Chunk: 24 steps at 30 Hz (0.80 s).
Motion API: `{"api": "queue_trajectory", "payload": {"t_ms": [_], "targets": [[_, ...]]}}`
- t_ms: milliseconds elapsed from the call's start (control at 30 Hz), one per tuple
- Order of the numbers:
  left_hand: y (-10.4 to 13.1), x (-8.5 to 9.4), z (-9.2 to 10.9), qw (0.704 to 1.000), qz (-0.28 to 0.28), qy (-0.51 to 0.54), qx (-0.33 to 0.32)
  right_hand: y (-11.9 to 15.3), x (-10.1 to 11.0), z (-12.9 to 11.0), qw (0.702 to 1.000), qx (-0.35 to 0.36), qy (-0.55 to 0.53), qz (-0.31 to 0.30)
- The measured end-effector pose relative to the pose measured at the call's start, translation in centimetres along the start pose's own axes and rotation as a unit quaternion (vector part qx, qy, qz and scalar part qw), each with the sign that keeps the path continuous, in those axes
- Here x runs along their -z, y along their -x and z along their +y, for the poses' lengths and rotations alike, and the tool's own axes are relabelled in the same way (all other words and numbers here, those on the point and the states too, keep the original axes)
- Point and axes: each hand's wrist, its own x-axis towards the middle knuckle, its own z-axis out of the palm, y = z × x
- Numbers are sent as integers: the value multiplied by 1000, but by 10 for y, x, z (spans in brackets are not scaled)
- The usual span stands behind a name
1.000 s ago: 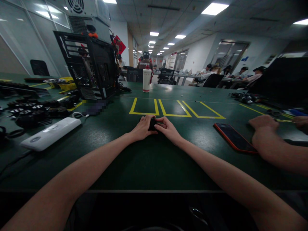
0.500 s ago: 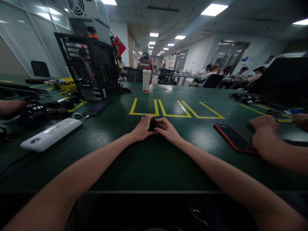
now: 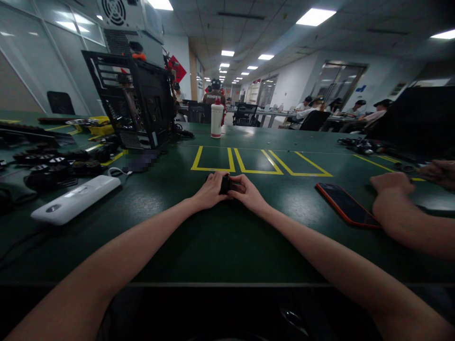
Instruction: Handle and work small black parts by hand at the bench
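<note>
My left hand (image 3: 209, 190) is closed around a small black object (image 3: 224, 184) just above or on the green table, in front of the yellow tape boxes. From the other side my right hand (image 3: 248, 193) meets it, thumb and fingers pinched at the object's right side. The object is mostly covered by my fingers, so its kind cannot be made out. Whether the right fingers also hold a smaller part is hidden.
A white power strip (image 3: 76, 200) lies to the left, near black parts and an open computer case (image 3: 142, 99). A white bottle (image 3: 216, 121) stands behind the yellow tape (image 3: 256, 171). At right are an orange-edged phone (image 3: 346, 204) and another person's hands (image 3: 393, 184).
My hands hold almost the same pose on the black object. At far left another person's hand has gone out of view; at right, the other person's far hand has shifted.
</note>
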Motion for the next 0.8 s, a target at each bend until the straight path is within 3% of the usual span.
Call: {"api": "queue_trajectory", "payload": {"t_ms": [300,533,800], "targets": [[-1,-1,0,1000,4,-7,-8,-2,0,1,999,9,21,27],[0,0,-1,1000,4,1,-7,-1,0,1,1000,2,16,-3],[-1,-2,-1,1000,4,-6,-7,0,-1,-1,999,28,14,16]]}}
